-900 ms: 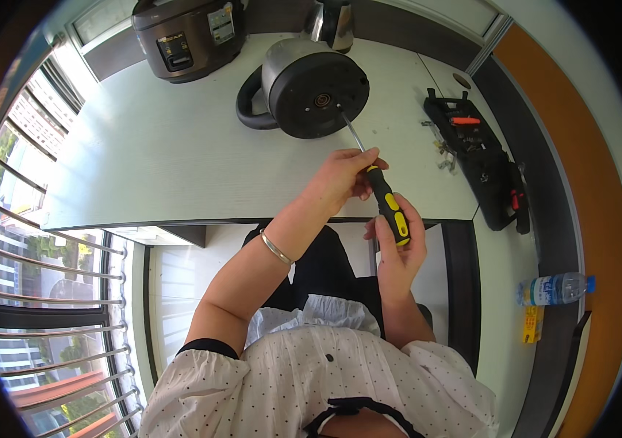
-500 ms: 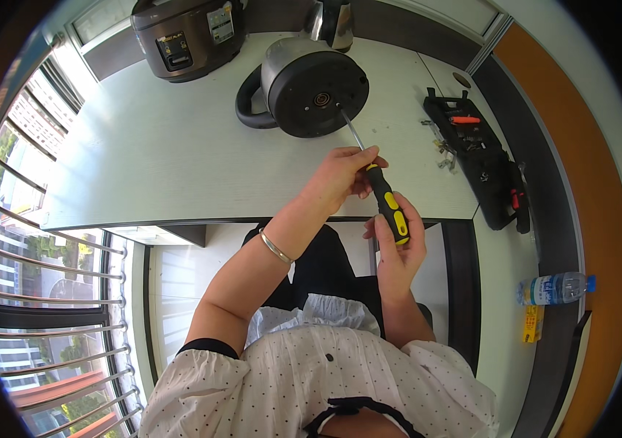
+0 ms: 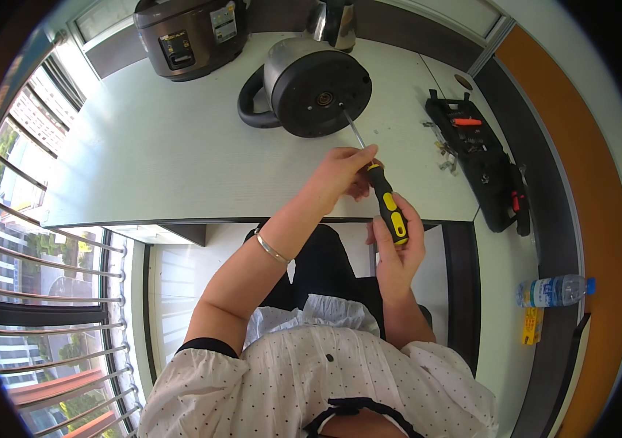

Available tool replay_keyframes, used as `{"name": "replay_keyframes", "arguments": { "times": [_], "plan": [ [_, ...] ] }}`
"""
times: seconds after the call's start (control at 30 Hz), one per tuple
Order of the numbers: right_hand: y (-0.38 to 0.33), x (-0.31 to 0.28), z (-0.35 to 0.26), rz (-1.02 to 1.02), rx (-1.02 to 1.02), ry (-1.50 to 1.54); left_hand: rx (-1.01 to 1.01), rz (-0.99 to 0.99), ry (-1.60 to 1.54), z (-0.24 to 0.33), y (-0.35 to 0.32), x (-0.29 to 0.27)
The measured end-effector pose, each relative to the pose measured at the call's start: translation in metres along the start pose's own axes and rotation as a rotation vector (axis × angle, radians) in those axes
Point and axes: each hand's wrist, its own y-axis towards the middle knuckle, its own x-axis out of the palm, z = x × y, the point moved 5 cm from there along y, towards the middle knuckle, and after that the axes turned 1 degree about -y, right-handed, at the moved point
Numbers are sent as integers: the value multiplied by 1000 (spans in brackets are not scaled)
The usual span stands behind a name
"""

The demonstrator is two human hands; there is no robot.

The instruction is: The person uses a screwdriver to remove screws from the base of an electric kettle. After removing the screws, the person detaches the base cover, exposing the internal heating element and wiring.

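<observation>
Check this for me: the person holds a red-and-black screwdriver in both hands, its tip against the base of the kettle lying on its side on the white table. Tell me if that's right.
Not quite. The head view shows the screwdriver handle is yellow and black, not red. The rest holds: the left hand steadies the shaft, the right hand grips the handle, and the tip meets the base of the kettle lying on the white table.

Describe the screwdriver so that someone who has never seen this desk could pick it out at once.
On the white desk, find the round kettle lying on its side with its dark base showing. The screwdriver slants from that base toward the desk's front edge, the left hand at its shaft and the right hand around its handle. Its black-and-yellow handle distinguishes it from the tools in the black case to the right.
</observation>
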Motion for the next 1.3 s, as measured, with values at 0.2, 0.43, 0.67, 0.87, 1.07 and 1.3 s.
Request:
{"name": "replay_keyframes", "arguments": {
  "times": [0.2,0.43,0.67,0.87,1.07,1.3],
  "plan": [
    [3,0,-3,-8,20,51,794,696,680,43,-36,-44],
    [7,-2,-4,-3,5,24,714,1038,1125,69,-40,-92],
    [12,-7,-5,29,24,-44,367,628,1118,68,-10,-105],
    [17,-9,-6,44,86,-28,471,554,1251,67,1,-111],
    [23,-7,-13,62,-27,-129,540,534,1242,68,1,-112],
    [32,-4,-26,30,-529,-559,526,492,1195,70,6,-123]
  ]
}}
